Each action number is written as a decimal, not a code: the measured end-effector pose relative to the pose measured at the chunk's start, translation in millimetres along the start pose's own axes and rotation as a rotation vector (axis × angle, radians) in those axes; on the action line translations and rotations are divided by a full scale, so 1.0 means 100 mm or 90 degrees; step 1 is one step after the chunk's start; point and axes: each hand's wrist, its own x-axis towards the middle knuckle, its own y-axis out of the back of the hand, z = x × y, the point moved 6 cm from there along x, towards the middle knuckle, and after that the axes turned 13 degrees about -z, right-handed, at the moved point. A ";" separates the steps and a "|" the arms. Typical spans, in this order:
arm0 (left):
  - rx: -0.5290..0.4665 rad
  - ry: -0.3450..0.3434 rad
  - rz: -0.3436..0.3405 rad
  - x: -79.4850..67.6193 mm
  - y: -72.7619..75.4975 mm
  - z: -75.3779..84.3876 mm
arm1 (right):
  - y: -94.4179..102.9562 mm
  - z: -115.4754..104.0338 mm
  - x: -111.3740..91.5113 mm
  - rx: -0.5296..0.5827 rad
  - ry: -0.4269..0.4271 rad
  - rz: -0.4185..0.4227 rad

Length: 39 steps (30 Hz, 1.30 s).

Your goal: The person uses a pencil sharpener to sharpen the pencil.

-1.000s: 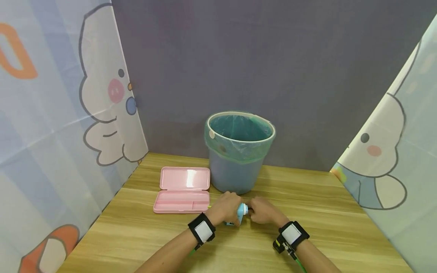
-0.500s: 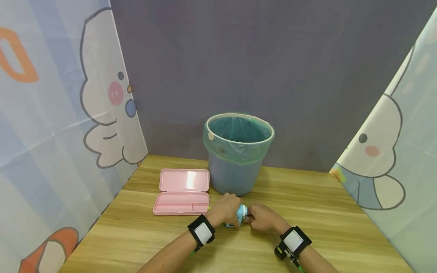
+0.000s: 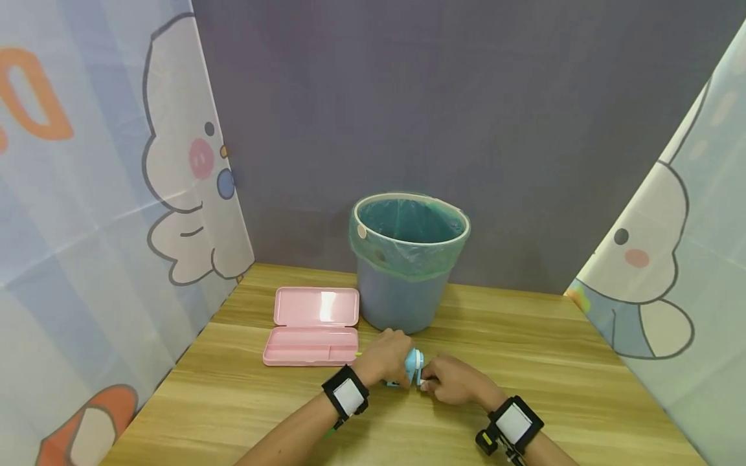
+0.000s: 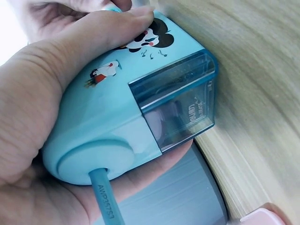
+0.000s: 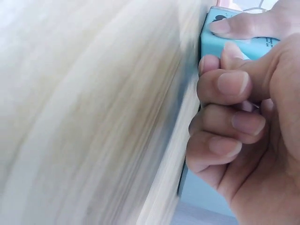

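My left hand (image 3: pixel 384 359) grips a light blue crank pencil sharpener (image 4: pixel 110 112) from above on the table, its thumb lying along the cartoon-printed side. A pencil (image 4: pixel 107 201) sticks out of the sharpener's round front hole, toward the pencil case. The sharpener has a see-through shavings drawer (image 4: pixel 180 103). At its other end, my right hand (image 3: pixel 456 380) pinches the crank handle (image 3: pixel 419 373), which points down toward the table. In the right wrist view, the curled right fingers (image 5: pixel 220 119) hide most of the crank.
An open pink pencil case (image 3: pixel 315 307) lies left of the hands. Just behind them stands a grey-blue bin (image 3: pixel 399 294) with a green liner bag. A dark backdrop (image 3: pixel 466 116) rises behind the wooden table (image 3: pixel 233 401), with printed cloths on both sides.
My right hand has swung down and toward me, bringing the sharpener's crank to a downward position. My left hand keeps its grip on the sharpener in the same place.
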 end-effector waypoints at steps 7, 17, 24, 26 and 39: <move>0.004 0.005 0.007 0.01 0.01 0.02 | 0.02 -0.03 -0.05 -0.003 0.025 0.008; -0.002 0.016 0.001 0.05 0.03 0.02 | 0.06 -0.03 -0.12 0.086 0.070 -0.014; 0.002 0.016 0.000 0.03 0.00 0.02 | 0.08 -0.07 -0.17 0.168 0.096 -0.036; 0.000 0.014 -0.002 0.03 -0.01 0.02 | 0.11 -0.09 -0.18 0.179 0.112 -0.038; -0.010 0.018 -0.010 0.02 -0.01 -0.01 | 0.32 -0.18 -0.21 0.120 0.152 0.016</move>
